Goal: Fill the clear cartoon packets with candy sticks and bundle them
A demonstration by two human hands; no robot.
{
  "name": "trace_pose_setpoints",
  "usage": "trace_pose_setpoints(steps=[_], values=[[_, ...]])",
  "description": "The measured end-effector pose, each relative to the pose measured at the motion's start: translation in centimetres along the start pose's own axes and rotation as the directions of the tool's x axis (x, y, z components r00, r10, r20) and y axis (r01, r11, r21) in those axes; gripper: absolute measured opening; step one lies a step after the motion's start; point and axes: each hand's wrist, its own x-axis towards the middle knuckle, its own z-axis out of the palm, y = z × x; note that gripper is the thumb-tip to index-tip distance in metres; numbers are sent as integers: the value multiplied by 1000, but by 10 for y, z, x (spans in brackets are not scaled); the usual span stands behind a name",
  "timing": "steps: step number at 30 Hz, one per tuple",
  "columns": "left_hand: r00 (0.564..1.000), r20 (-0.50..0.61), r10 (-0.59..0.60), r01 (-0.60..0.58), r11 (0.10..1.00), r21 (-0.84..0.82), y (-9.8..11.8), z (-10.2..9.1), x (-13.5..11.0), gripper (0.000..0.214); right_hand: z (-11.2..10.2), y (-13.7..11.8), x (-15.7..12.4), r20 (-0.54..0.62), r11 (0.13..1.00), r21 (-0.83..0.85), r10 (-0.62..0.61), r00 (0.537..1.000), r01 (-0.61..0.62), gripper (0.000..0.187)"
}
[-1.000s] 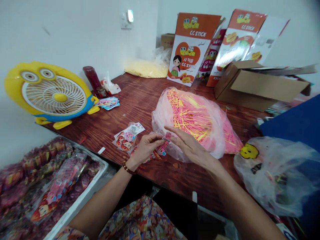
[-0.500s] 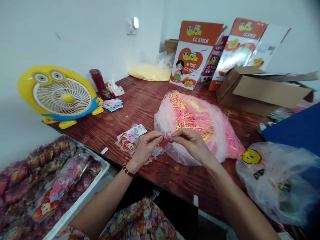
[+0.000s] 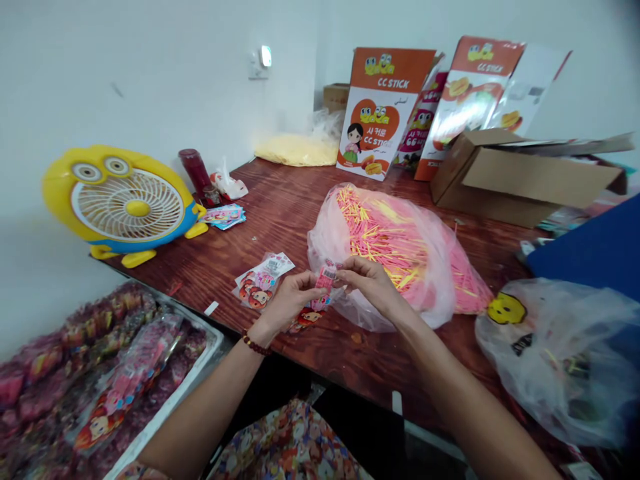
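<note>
Between my two hands is a slim pink printed plastic packet (image 3: 326,277) with a barcode near its top. My left hand (image 3: 291,295) grips it from the left, thumb against its front. My right hand (image 3: 369,280) pinches at its upper right edge. Below, the packet's lower part shows a red-haired cartoon figure (image 3: 306,319) above the table. Flat printed packets (image 3: 261,285) with similar cartoon faces lie just left of my hands. Behind my right hand rests a large clear bag of thin pink and yellow sticks (image 3: 385,233).
A white-rimmed tray (image 3: 213,341) of filled packets stands at lower left. A yellow fan (image 3: 135,207), a dark red bottle (image 3: 194,170) and more printed packets (image 3: 225,216) are at the left. Cartons (image 3: 385,113), an open box (image 3: 530,177) and a plastic bag (image 3: 560,360) occupy the right.
My hands have turned the packet so its barcode faces me; before, its top was bunched between my fingertips. My left hand has shifted slightly down. The view has tilted slightly.
</note>
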Motion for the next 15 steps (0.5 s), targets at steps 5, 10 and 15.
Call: trace_pose_setpoints(steps=[5, 10, 15], values=[[998, -16, 56, -54, 991, 119, -5, -4, 0, 21, 2, 6, 4, 28, 999, -42, 15, 999, -14, 27], [1000, 22, 9, -10, 1000, 21, -9, -4, -4, 25, 6, 11, 5, -30, 997, -74, 2, 1000, -5, 24], [999, -14, -52, 52, 999, -2, -13, -9, -6, 26, 7, 17, 5, -1, 987, -154, 49, 999, -48, 21]])
